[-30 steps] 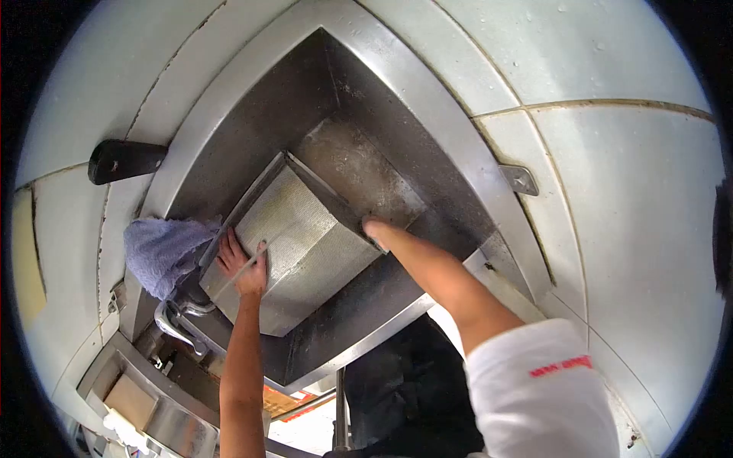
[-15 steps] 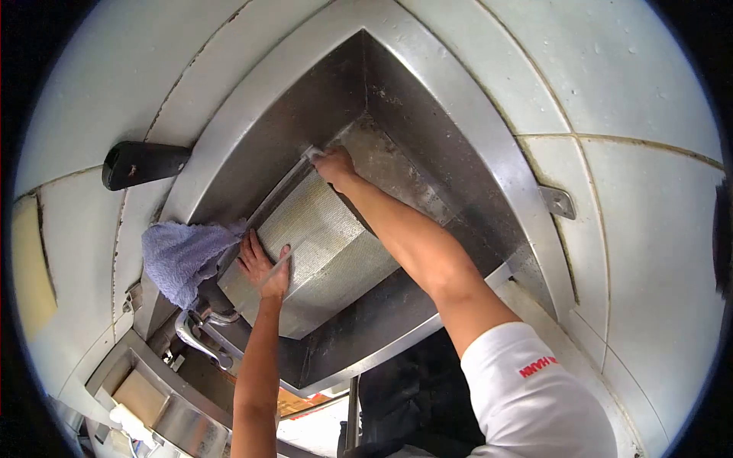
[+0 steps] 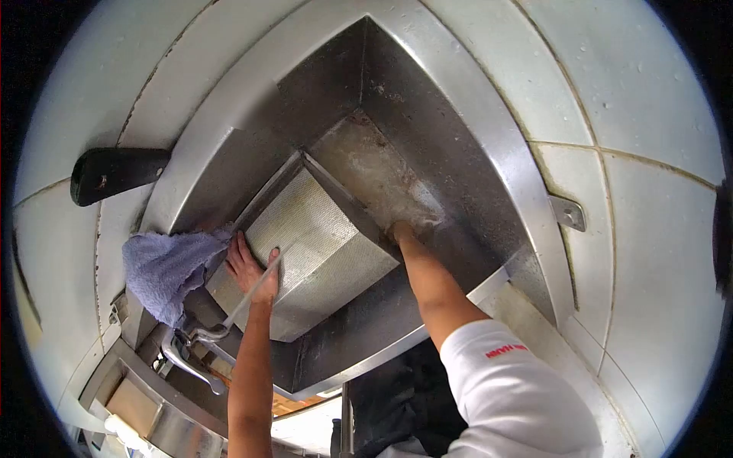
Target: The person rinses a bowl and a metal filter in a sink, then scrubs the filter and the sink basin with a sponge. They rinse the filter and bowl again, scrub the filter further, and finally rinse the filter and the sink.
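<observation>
A perforated metal box [image 3: 324, 244], folded with a bend down its middle, lies tilted in the stainless steel sink [image 3: 458, 145]. My left hand [image 3: 252, 276] rests flat on the left part of its perforated face, fingers spread and thumb apart. From the faucet [image 3: 210, 333] a thin stream of water [image 3: 259, 286] runs past this hand onto the metal. My right hand [image 3: 398, 230] reaches down to the sink floor just beyond the box's right edge. Its fingers are hidden, so what they touch does not show. Cloudy water [image 3: 385, 179] covers the floor there.
A purple-grey cloth [image 3: 168, 267] hangs over the faucet area at left. A black handle-like piece [image 3: 118, 174] juts from the left wall. A metal bracket [image 3: 568, 213] sits on the right wall tiles. Another steel basin [image 3: 179, 424] is at lower left.
My right hand has left the box's upper corner and moved down and right to the sink floor. My left hand stays on the metal. The view has shifted slightly.
</observation>
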`<act>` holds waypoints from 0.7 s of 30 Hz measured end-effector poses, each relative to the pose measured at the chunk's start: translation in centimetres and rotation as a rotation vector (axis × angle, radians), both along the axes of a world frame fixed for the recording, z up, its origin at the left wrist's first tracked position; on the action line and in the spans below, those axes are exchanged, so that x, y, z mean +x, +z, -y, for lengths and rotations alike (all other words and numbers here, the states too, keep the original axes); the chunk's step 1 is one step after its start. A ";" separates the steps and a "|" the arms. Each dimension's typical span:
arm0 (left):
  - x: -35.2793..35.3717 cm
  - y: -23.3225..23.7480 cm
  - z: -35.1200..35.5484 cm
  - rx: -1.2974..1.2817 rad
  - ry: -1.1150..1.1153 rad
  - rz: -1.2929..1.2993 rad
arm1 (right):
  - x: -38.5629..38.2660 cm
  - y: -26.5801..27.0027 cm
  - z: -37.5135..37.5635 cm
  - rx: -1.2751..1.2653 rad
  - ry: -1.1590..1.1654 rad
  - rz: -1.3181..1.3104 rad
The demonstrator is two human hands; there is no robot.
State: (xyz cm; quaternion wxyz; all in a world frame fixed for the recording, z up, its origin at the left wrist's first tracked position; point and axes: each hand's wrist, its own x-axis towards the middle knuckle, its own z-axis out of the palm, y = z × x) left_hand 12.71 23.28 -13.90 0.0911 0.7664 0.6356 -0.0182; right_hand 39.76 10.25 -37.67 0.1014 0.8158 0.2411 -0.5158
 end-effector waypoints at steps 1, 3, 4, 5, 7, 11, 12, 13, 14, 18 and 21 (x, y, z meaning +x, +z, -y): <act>0.0 0.1 0.1 0.011 -0.012 0.009 | 0.0 -0.1 -0.3 -0.014 0.018 0.001; -0.1 0.2 -0.5 0.030 -0.016 0.013 | 0.0 0.9 -1.6 -0.006 0.049 -0.028; -0.2 0.2 -0.3 0.003 -0.007 0.014 | 0.2 1.6 -1.7 0.004 0.051 -0.061; -0.1 0.4 -0.2 -0.023 0.002 0.018 | 0.3 2.8 -1.7 0.013 0.032 -0.098; 0.0 0.8 0.0 -0.033 0.027 0.018 | 0.4 5.4 -2.3 0.038 -0.063 -0.176; 0.0 0.8 -0.1 -0.035 0.050 0.009 | -0.4 12.9 -6.6 0.192 -0.394 -0.356; 0.0 0.8 -0.2 -0.042 0.055 -0.012 | -0.8 15.8 -7.9 0.269 -0.431 -0.380; 0.1 0.9 -0.1 -0.035 0.071 -0.010 | -1.1 18.9 -9.3 0.346 -0.467 -0.408; 0.3 1.1 -0.2 -0.038 0.067 -0.010 | -1.5 20.9 -10.2 0.498 -0.557 -0.466; 0.5 1.7 -0.5 -0.074 0.106 0.064 | 0.2 21.7 -5.3 0.523 -0.372 -0.368; 0.3 -2.1 0.6 0.012 0.106 0.196 | 0.9 21.7 -4.5 0.561 -0.220 -0.348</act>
